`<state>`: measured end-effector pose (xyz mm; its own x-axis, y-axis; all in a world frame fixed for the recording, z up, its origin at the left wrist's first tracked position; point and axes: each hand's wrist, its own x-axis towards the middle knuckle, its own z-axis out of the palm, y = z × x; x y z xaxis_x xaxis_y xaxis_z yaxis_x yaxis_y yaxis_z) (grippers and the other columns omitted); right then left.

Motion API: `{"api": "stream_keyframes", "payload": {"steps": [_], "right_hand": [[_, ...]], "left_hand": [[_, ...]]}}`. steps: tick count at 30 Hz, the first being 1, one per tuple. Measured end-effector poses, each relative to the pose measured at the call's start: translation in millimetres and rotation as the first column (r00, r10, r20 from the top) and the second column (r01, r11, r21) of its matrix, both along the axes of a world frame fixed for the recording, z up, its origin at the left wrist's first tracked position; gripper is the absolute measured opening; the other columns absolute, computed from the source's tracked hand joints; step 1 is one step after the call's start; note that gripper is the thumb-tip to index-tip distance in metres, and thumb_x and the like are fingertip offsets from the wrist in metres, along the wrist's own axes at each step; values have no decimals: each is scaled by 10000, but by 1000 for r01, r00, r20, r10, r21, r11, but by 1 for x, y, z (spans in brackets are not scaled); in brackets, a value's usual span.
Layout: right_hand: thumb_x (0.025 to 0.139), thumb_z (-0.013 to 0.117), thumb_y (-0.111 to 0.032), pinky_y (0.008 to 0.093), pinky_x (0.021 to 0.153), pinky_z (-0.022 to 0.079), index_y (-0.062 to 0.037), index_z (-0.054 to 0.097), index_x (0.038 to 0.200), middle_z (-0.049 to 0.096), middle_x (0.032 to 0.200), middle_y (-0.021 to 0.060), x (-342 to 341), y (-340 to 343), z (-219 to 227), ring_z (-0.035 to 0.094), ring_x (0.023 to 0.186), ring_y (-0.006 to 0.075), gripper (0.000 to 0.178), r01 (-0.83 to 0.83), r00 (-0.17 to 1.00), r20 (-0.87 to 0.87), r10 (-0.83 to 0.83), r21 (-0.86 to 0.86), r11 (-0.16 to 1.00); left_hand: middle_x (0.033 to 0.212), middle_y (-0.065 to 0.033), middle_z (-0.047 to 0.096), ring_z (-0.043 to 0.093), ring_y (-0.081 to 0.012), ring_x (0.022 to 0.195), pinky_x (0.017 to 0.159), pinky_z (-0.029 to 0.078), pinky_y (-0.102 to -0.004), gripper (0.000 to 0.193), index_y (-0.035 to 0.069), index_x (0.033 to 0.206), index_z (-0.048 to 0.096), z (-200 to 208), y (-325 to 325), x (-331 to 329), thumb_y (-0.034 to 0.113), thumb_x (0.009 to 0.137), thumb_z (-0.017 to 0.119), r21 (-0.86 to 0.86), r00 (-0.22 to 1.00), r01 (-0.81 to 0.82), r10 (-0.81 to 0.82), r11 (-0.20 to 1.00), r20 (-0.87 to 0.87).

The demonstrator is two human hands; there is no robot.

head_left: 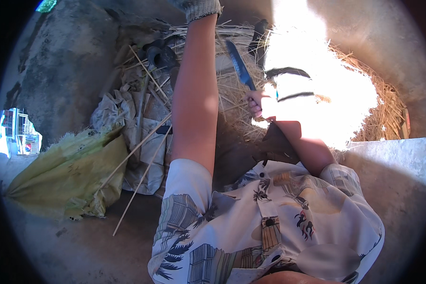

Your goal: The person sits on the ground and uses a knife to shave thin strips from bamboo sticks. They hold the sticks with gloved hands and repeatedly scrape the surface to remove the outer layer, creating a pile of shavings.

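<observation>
My right hand [256,103] is closed around the handle end of a knife [239,65]. Its dark, bluish blade points up and away, above a heap of pale, straw-like strips [234,102]. Strong sunlight washes out part of that wrist and forearm. My left arm stretches straight ahead to the top edge. A whitish knit work glove [201,8] covers my left hand; its fingers are cut off by the frame, so their hold is hidden. Long thin sticks [137,144] lie aslant left of my left arm.
A yellowish woven sack [75,165] lies on the floor at left, beside crumpled pale sacking [116,111]. Dark rounded objects [162,57] sit farther back. More loose strips [390,102] pile up on the right, partly in glare, next to a low concrete ledge [388,154].
</observation>
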<state>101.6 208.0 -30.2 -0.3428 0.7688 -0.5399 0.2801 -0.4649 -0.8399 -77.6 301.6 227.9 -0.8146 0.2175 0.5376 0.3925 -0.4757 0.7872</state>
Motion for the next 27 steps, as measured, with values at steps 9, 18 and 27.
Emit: {"api": "stream_keyframes", "payload": {"steps": [9,18,27], "right_hand": [[977,620,-269,269,389,299,-86,524,856,425,582,-25,4,19,56,392,442,92,239,311,886,-446,-124,376,873],[961,626,-377,311,398,392,-14,600,906,555,626,43,-11,50,42,522,476,138,368,95,975,-217,-41,246,965],[935,626,-275,302,356,341,-30,609,876,492,553,15,-32,14,-3,454,412,114,252,-18,997,76,15,43,999]], "left_hand": [[876,-232,712,679,-352,831,763,510,-437,700,-59,971,714,0,4,-22,551,1048,379,-103,959,-274,264,956,-98],[1109,-306,690,653,-436,1048,949,481,-458,701,-65,1127,691,4,12,-28,527,1068,319,-313,941,-333,294,889,-166],[1150,-295,683,648,-443,1058,940,490,-460,663,-65,1155,677,-6,7,-47,490,1075,323,-141,917,-369,335,919,-218]]}}
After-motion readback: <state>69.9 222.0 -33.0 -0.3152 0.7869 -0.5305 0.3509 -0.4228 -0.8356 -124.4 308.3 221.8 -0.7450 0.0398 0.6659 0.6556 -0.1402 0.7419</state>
